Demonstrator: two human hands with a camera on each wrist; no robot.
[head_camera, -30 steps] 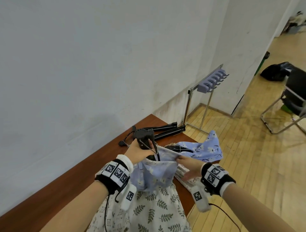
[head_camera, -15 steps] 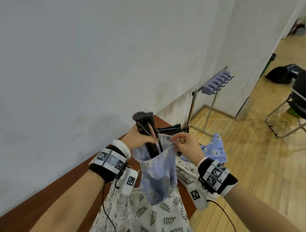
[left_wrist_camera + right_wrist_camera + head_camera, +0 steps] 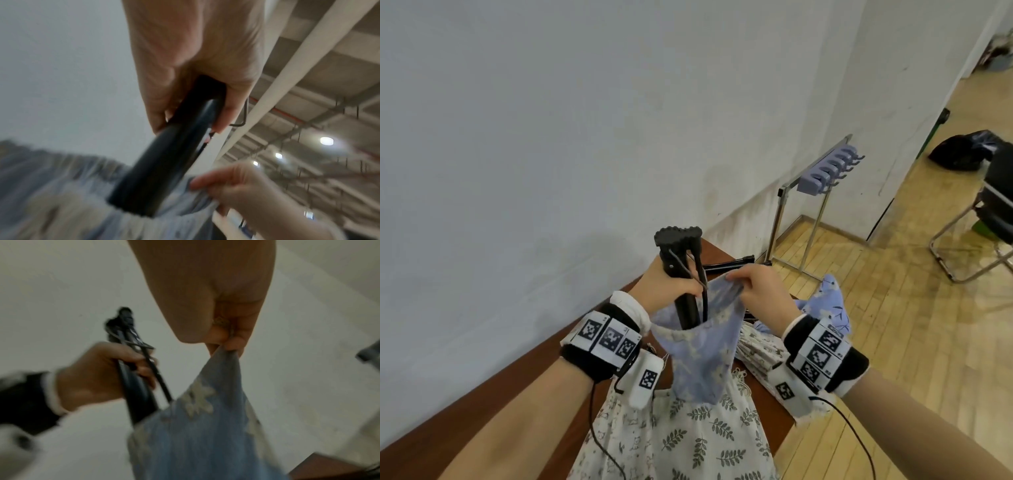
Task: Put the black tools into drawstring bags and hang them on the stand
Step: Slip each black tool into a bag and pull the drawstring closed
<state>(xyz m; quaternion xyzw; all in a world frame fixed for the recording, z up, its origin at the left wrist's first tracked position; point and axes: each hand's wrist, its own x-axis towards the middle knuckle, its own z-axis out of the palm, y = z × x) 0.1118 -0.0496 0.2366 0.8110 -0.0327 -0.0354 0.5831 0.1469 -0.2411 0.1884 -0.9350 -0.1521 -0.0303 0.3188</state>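
**Black tool halfway into the blue drawstring bag**

Black tool (image 3: 680,274), a folded tripod-like rod with a knobbed head, stood nearly upright above the table (image 3: 482,404), its lower end sunk in the mouth of the blue floral drawstring bag (image 3: 698,359) and its head well clear of the cloth. The table, brown wood, ran along a pale wall. Beyond its far end, on the plank floor, stood the metal stand (image 3: 804,219) with a row of lilac hooks (image 3: 828,168) on its top rail, all bare. A folding chair (image 3: 983,219) and a dark bundle sat further right on the floor.

On the table lay a white leaf-print cloth (image 3: 688,438) below the hanging bag, a second blue floral bag (image 3: 828,308) to the right, and more black tools (image 3: 729,263) at the far end, partly hidden behind the hands.

The left hand (image 3: 667,284) was wrapped round the tool's shaft, fingers and thumb curled close about it, as the left wrist view confirmed. The right hand (image 3: 760,291) pinched the bag's rim between thumb and fingertips, holding the mouth up and open; the bag hung free under that pinch. Both wrists wore black bands with square printed markers.
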